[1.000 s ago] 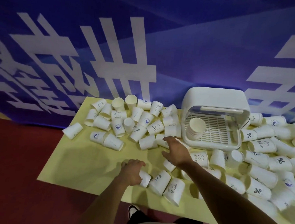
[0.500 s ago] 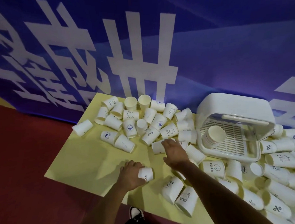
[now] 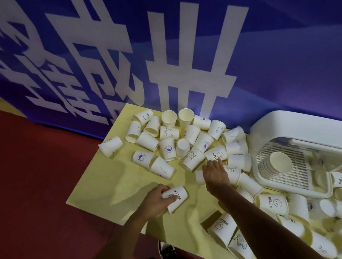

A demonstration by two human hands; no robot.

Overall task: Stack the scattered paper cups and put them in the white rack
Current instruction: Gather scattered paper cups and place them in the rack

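Event or exhibition venue, blue printed backdrop, red floor, yellow-covered table

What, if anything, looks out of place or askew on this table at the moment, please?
Nothing looks damaged, but most loose cups lie tipped on their sides across the yellow table. A lone cup sits by the left edge, apart from the pile. The stack in the white rack lies tilted.
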